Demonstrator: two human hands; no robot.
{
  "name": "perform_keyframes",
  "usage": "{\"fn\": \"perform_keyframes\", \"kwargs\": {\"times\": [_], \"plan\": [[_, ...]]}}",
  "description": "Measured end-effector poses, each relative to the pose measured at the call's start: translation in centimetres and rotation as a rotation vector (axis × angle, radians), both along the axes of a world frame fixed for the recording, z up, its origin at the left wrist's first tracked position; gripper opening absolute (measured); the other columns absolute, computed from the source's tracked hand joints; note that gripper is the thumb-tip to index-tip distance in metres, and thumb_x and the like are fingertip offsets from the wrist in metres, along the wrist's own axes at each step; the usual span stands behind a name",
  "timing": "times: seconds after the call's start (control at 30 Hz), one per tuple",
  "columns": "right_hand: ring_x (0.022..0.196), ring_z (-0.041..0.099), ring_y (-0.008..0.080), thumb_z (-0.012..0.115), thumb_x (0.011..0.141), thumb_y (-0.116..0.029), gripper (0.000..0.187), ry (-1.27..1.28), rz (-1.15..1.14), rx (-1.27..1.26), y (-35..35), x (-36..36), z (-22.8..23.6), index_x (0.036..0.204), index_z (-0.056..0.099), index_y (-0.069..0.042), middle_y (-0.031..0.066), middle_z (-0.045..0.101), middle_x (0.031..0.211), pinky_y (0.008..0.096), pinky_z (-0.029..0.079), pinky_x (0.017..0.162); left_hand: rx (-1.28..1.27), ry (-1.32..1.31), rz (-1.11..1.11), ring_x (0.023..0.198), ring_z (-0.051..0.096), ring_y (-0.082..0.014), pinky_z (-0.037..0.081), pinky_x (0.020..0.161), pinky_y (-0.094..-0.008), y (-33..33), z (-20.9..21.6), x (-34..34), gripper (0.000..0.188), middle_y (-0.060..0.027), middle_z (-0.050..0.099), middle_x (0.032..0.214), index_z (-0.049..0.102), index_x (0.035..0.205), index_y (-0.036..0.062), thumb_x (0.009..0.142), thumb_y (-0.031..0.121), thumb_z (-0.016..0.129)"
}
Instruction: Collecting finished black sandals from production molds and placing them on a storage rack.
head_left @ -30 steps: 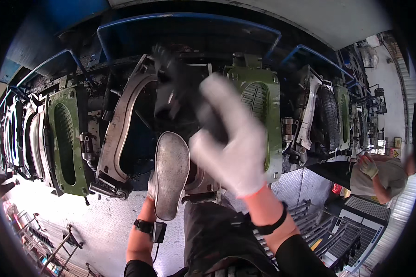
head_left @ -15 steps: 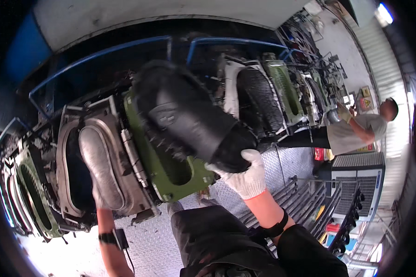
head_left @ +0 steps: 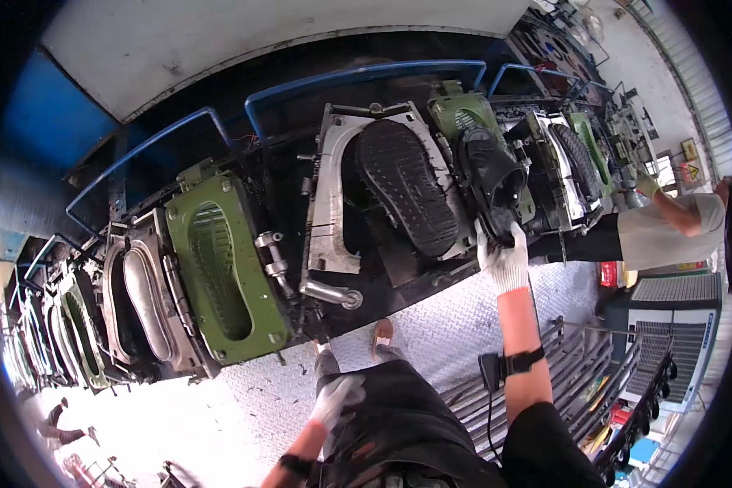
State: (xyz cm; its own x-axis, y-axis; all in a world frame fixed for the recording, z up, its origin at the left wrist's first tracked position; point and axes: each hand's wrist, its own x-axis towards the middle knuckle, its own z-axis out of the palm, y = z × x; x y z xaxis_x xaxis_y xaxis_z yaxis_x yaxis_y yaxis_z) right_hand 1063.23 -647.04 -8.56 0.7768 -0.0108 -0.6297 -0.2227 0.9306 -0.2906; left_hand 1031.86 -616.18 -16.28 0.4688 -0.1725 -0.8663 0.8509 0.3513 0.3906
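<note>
In a white knitted glove, my right hand (head_left: 503, 259) grips a black moulded sandal (head_left: 486, 167) by its heel end. The sandal is held up in front of a green mould plate (head_left: 461, 104), partly covering it. To its left, a black ridged sole (head_left: 407, 187) sits in an open silver mould frame (head_left: 327, 203). My left hand (head_left: 337, 398), gloved as well, hangs low before my dark apron. Its fingers are a little blurred, and nothing shows in them.
A long row of shoe moulds stands ahead, including a green one (head_left: 256, 301) and a metal foot form (head_left: 146, 301). Blue bars (head_left: 366, 71) run behind them. A co-worker (head_left: 667, 232) stands at the right, near a metal rack (head_left: 537, 366). Below lies tread-plate floor (head_left: 260, 407).
The view has shifted to the right along the moulds. My right hand has carried the sandal farther right and away from me. My left hand has left the metal foot form and dropped before my apron.
</note>
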Motion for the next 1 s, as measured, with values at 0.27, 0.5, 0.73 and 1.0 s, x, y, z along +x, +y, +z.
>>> {"fn": "perform_keyframes", "kwargs": {"times": [0.27, 0.5, 0.73, 1.0], "plan": [[0.099, 0.064, 0.0192, 0.055, 0.094, -0.017, 0.023, -0.102, 0.655, -0.774, 1.6, -7.2, 4.3, 0.114, 0.059, -0.006, 0.0095, 0.064, 0.111, 0.031, 0.055, 0.075, 0.632, -0.669, 0.53, 0.109, 0.058, -0.0234, 0.042, 0.099, -0.033, -11.4, -8.6, 25.7, 0.044, -0.0097, 0.061, 0.123, 0.053, 0.131, 0.0028, 0.098, 0.031, 0.049], [0.128, 0.039, 0.0447, 0.08, 0.067, -0.026, 0.073, -1.017, 0.875, -2.026, 7.6, 1.5, 3.0, 0.132, 0.05, -0.013, 0.0161, 0.042, 0.14, 0.0496, 0.039, 0.102, -0.152, -0.587, 0.462, 0.114, 0.057, -0.0234, 0.042, 0.101, -0.0344, -12.6, -11.8, 28.2, 0.049, -0.0074, 0.06, 0.127, 0.051, 0.135, 0.0056, 0.097, 0.037, 0.05], [0.126, 0.039, 0.0436, 0.081, 0.066, -0.027, 0.082, -0.946, 0.847, -2.18, 11.9, 3.2, 0.4, 0.139, 0.044, -0.022, 0.0138, 0.032, 0.148, 0.0508, 0.043, 0.096, -0.157, -0.444, 0.481, 0.116, 0.056, -0.0234, 0.043, 0.1, -0.0346, -10.0, -11.4, 25.0, 0.051, -0.0069, 0.06, 0.128, 0.051, 0.136, 0.0066, 0.097, 0.04, 0.051], [0.099, 0.061, 0.0182, 0.072, 0.074, -0.002, 0.054, -0.465, 0.675, -0.902, 6.4, 10.4, 10.9, 0.125, 0.056, -0.004, 0.0112, 0.062, 0.108, 0.0296, 0.052, 0.086, -0.192, -0.138, 0.547, 0.118, 0.056, -0.0235, 0.044, 0.1, -0.0347, -10.8, -8.3, 16.6, 0.053, -0.0062, 0.06, 0.13, 0.05, 0.136, 0.0077, 0.097, 0.043, 0.052]]}}
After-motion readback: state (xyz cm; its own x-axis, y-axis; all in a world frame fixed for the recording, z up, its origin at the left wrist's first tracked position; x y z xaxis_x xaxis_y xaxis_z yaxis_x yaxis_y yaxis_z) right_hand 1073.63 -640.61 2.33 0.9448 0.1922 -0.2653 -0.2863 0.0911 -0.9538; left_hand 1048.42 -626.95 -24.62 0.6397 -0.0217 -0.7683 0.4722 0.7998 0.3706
